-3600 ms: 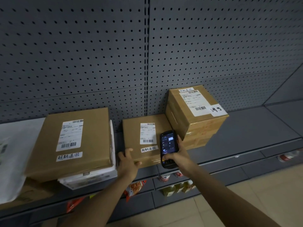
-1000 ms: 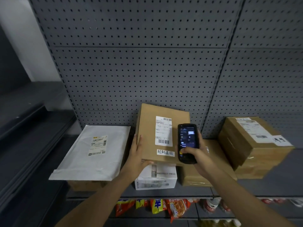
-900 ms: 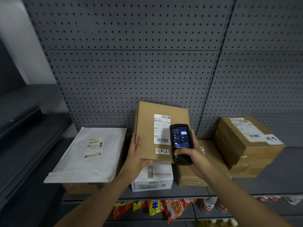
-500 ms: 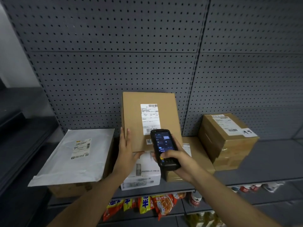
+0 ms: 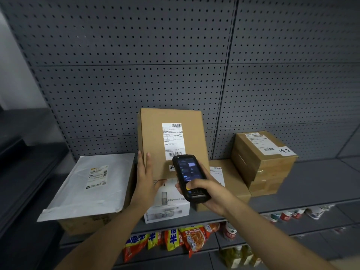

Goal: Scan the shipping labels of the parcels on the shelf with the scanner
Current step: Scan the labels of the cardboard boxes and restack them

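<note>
head view looks forward and down, close on the shelf (image 5: 311, 184).

a flat brown parcel (image 5: 171, 141) stands nearly upright against the pegboard, its white shipping label (image 5: 173, 141) facing out, barcodes at top and bottom. the black handheld scanner (image 5: 188, 177), screen lit, is just below that label. a white mailer parcel (image 5: 91, 184) lies left on a box; a taped brown carton (image 5: 263, 160) sits right on the grey shelf (image 5: 311, 182)

left grip (image 5: 145, 177) flat, right grip (image 5: 202, 193) curled
</note>
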